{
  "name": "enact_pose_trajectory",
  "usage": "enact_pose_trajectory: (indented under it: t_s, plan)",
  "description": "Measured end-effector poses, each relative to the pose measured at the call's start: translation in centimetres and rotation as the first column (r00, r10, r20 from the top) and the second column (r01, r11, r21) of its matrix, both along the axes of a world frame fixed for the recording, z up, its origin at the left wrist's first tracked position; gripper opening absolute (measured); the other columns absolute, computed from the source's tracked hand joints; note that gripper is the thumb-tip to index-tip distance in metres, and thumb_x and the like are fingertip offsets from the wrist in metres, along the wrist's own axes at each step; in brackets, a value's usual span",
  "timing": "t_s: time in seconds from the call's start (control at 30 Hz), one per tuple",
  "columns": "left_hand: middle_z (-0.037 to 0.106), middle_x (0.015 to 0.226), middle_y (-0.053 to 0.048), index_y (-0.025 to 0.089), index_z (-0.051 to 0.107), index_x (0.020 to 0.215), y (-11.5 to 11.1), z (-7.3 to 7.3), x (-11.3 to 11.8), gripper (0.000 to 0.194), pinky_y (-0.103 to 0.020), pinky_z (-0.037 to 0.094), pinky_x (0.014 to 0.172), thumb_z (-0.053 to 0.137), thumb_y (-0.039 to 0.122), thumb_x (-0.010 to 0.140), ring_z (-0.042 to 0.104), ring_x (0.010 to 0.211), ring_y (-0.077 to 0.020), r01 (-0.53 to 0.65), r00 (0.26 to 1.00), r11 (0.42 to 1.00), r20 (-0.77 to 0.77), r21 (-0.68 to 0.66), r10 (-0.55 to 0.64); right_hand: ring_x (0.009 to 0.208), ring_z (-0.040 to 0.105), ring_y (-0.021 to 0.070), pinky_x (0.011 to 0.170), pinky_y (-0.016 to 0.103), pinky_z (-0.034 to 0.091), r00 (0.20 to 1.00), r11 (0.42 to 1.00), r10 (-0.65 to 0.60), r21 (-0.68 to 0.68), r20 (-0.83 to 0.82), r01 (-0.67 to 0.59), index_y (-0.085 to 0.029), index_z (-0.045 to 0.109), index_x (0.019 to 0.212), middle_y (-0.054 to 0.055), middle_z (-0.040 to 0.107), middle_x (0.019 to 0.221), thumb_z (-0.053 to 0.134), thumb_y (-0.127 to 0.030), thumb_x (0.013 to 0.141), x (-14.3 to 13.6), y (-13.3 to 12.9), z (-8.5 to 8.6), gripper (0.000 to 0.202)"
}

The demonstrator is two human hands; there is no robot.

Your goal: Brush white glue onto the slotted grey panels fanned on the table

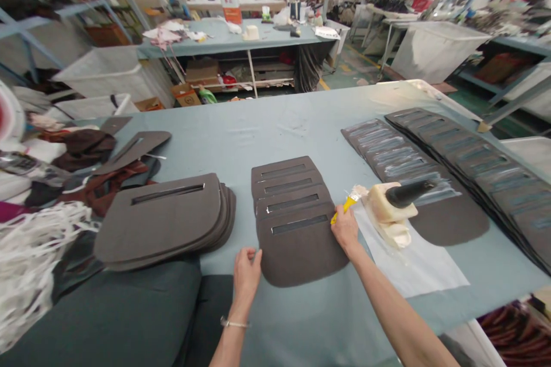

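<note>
White cords (47, 264) and fabric scraps (97, 163) lie heaped at the far left of a blue-green table (210, 132). Just right of them is a stack (167, 223) of dark grey rounded panels; the top one has a long narrow slot. Dark cloth (129, 309) fills the corner below.

The left hand (247, 272), with a bracelet (235, 323) at its wrist, is at the lower left edge of four overlapping slotted panels (297, 223) in the center. Its thumb stands slightly apart from its curled fingers. The right hand (345, 230) is at their right edge, its fingers closed around a yellow brush (346, 205) whose pale, caked bristles point up and away.

Right of the brush, a cream container (383, 206) with a black cone (408, 193) sits on a white sheet (413, 269). Farther right, overlapping panels with glossy streaks (400, 166) lie beside a longer row of streaked panels (486, 166).
</note>
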State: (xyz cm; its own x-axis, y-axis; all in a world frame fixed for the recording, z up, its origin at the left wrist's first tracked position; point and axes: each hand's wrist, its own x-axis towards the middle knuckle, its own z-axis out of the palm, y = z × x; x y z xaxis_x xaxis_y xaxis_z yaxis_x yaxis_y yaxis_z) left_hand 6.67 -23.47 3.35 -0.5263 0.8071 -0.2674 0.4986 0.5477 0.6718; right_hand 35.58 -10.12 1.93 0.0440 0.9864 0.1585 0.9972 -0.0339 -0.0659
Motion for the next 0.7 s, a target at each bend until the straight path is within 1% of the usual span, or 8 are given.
enact_pose_trajectory:
  t_s: [0.07,0.13,0.23,0.3,0.43,0.57,0.63,0.7]
  plan:
    - [0.06,0.094,-0.01,0.018,0.054,0.09,-1.6,1.9,-1.4,0.032,-0.037,0.044,0.083,0.042,0.047,0.082,0.058,0.084,-0.0216,0.014,0.999,0.998,-0.039,0.068,-0.011,0.085,0.046,0.0233,0.069,0.03,0.033,1.0,0.999,0.028,0.041,0.015,-0.028,-0.016,0.054,0.098,0.01,0.05,0.087,0.047,-0.005,0.075,0.3,-0.5,0.8,0.027]
    - [0.059,0.102,-0.012,0.018,0.055,0.098,-4.3,4.1,-3.7,0.036,-0.04,0.042,0.087,0.04,0.048,0.084,0.056,0.093,-0.025,0.012,0.973,0.993,-0.229,0.12,0.016,0.085,0.045,0.0244,0.072,0.032,0.034,0.998,0.994,0.065,0.084,0.017,-0.066,-0.015,0.054,0.099,0.01,0.05,0.084,0.045,-0.004,0.073,0.8,-1.3,1.4,0.029]
    - [0.054,0.116,-0.016,0.019,0.055,0.112,-9.2,7.1,-7.9,0.043,-0.049,0.038,0.087,0.042,0.05,0.083,0.048,0.107,-0.0347,-0.113,0.776,0.989,-0.613,0.097,0.149,0.083,0.045,0.0248,0.075,0.033,0.035,0.989,0.981,0.142,0.135,-0.033,-0.137,-0.015,0.053,0.099,0.01,0.05,0.083,0.043,-0.004,0.073,0.9,-2.7,1.7,0.03]
    - [0.057,0.109,-0.015,0.019,0.057,0.11,-12.0,8.2,-10.4,0.043,-0.046,0.039,0.085,0.041,0.05,0.084,0.051,0.103,-0.0336,-0.144,0.721,0.986,-0.674,0.08,0.16,0.085,0.045,0.0252,0.076,0.034,0.036,0.973,0.97,0.199,0.164,-0.121,-0.178,-0.016,0.052,0.099,0.011,0.052,0.088,0.043,-0.008,0.076,-0.1,-3.8,1.6,0.026]
    - [0.063,0.086,-0.007,0.021,0.061,0.089,-14.3,8.6,-12.5,0.035,-0.033,0.043,0.077,0.047,0.052,0.081,0.058,0.08,-0.0223,-0.134,0.876,0.98,-0.445,0.145,0.186,0.088,0.049,0.0252,0.075,0.033,0.039,0.857,0.955,0.296,0.141,-0.422,-0.26,-0.021,0.05,0.096,0.011,0.054,0.092,0.045,-0.026,0.086,-6.3,-7.3,2.3,0.013]
    - [0.067,0.08,-0.003,0.021,0.063,0.087,-13.4,8.7,-9.7,0.036,-0.029,0.045,0.071,0.052,0.055,0.077,0.06,0.072,-0.0193,-0.298,0.952,0.945,-0.035,0.134,0.305,0.082,0.054,0.021,0.075,0.032,0.042,0.496,0.831,0.35,0.02,-0.795,-0.556,-0.023,0.048,0.095,0.007,0.056,0.092,0.055,-0.038,0.083,-15.9,-12.7,4.8,0.021]
    - [0.068,0.081,-0.003,0.021,0.064,0.09,-12.9,9.2,-8.0,0.039,-0.029,0.046,0.071,0.048,0.055,0.08,0.061,0.075,-0.0198,-0.277,0.956,0.954,0.13,0.111,0.262,0.08,0.055,0.0192,0.073,0.03,0.044,0.324,0.753,0.245,-0.032,-0.914,-0.657,-0.024,0.045,0.094,0.004,0.056,0.093,0.06,-0.038,0.079,-20.4,-15.1,6.1,0.026]
    - [0.069,0.088,-0.005,0.021,0.065,0.095,-12.7,9.8,-7.5,0.042,-0.03,0.046,0.077,0.04,0.053,0.084,0.062,0.082,-0.0211,-0.212,0.973,0.969,0.125,0.126,0.196,0.073,0.053,0.0168,0.068,0.028,0.043,0.228,0.747,0.142,-0.047,-0.963,-0.663,-0.024,0.041,0.09,0.001,0.054,0.087,0.059,-0.033,0.076,-23.8,-16.7,6.9,0.025]
